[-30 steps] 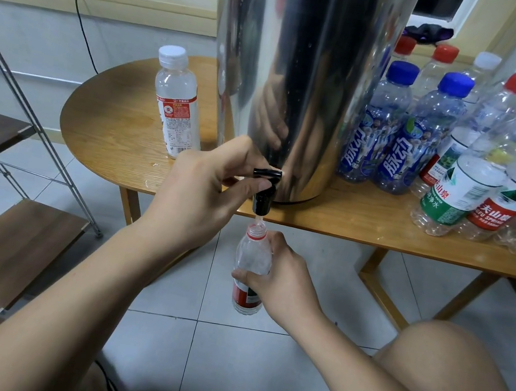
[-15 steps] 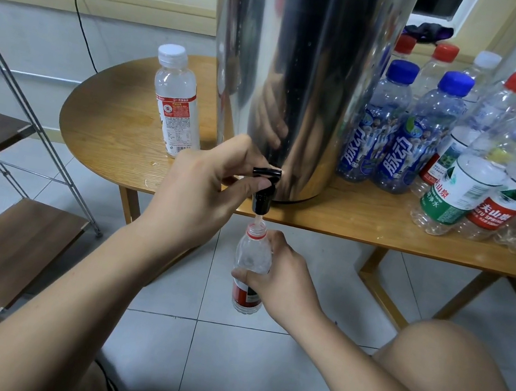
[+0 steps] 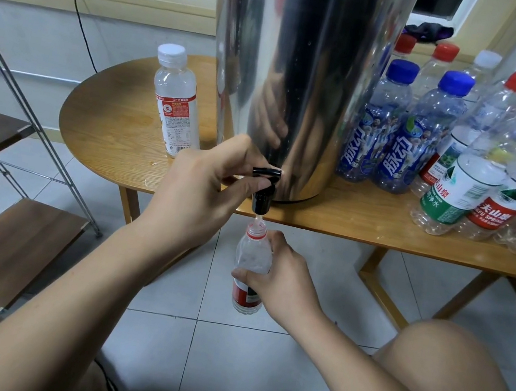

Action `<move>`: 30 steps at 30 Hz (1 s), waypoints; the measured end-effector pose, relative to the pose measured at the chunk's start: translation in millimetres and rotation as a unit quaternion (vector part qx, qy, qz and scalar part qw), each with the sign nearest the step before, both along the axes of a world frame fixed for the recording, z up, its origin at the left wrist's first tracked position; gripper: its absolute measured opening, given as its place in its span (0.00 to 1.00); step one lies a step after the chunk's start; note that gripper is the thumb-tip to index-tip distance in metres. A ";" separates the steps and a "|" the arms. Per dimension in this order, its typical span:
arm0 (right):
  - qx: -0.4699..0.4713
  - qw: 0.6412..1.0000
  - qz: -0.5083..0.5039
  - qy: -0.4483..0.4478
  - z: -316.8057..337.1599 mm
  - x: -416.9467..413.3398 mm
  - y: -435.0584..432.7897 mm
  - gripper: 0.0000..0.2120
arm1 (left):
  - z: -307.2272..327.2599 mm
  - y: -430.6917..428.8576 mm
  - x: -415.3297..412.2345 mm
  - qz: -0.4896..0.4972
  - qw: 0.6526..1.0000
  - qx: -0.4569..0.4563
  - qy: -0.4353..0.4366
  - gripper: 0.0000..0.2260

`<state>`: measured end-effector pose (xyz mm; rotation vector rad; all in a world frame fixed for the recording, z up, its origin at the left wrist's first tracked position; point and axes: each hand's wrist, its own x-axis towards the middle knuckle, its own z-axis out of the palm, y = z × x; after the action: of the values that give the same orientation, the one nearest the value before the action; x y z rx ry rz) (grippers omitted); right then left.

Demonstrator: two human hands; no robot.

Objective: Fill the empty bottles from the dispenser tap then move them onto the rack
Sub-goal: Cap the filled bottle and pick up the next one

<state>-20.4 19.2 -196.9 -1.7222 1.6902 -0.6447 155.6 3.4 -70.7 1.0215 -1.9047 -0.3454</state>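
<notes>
A tall steel dispenser stands on the round wooden table, its black tap jutting over the front edge. My left hand grips the tap lever between thumb and fingers. Directly under the spout my right hand holds a small clear bottle with a red label, uncapped and upright, with a thin stream of water running into its neck. A white-capped bottle with a red label stands on the table left of the dispenser. Several capped empty bottles crowd the table's right side.
A metal-framed rack with wooden shelves stands at the left, its lower shelf bare. A black cable hangs from the window sill behind the table. My knees frame the tiled floor below.
</notes>
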 end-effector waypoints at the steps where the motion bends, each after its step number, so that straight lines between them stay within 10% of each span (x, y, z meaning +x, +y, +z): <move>1: -0.001 1.000 -0.001 0.000 0.1 0.0 -0.1 0.32 | -0.1 -0.1 0.1 -0.001 1.000 0.000 0.000 0.06; 30: -0.003 1.000 -0.001 -0.006 -6.0 -1.5 -0.4 0.32 | -1.7 -1.2 1.8 -0.009 1.000 0.011 0.004 0.06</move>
<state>-21.9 18.8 -202.9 -1.7177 1.6825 -0.6599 157.4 2.2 -72.5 1.0170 -1.9071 -0.3807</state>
